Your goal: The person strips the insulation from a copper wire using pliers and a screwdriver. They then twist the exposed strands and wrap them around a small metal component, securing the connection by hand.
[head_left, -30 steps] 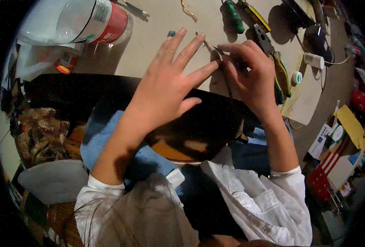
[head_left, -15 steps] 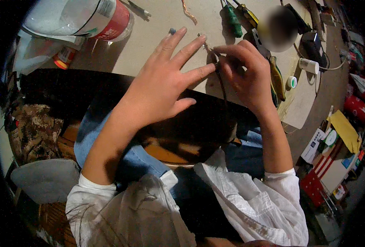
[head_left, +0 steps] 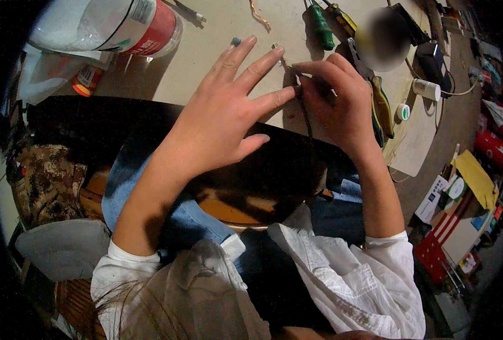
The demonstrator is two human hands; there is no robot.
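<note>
My left hand (head_left: 220, 116) has its fingers spread over the pale tabletop (head_left: 189, 68); its index fingertip touches or nearly touches a thin dark cable (head_left: 305, 116). The cable has a light, partly bare end (head_left: 282, 62) beside the middle fingertip, and hangs down over the table's dark front edge. My right hand (head_left: 339, 110) is curled with thumb and index at the cable, pinching it; whether a small tool is also in those fingers I cannot tell. A small blue piece (head_left: 235, 42) lies by the left fingertips, and twisted copper wire (head_left: 261, 17) lies above.
A large plastic bottle (head_left: 126, 28) and red-yellow container (head_left: 86, 79) sit at left. Green-handled tool (head_left: 321, 28), pliers (head_left: 380, 102), black adapter (head_left: 430, 59), white plug (head_left: 426, 89) and round cap (head_left: 403, 112) lie at right. Cluttered boxes and papers (head_left: 469, 175) are beyond the table's right edge.
The whole view has shifted slightly left since a second ago. My right fingers have curled a little and shifted only slightly at the cable; my left hand stays spread.
</note>
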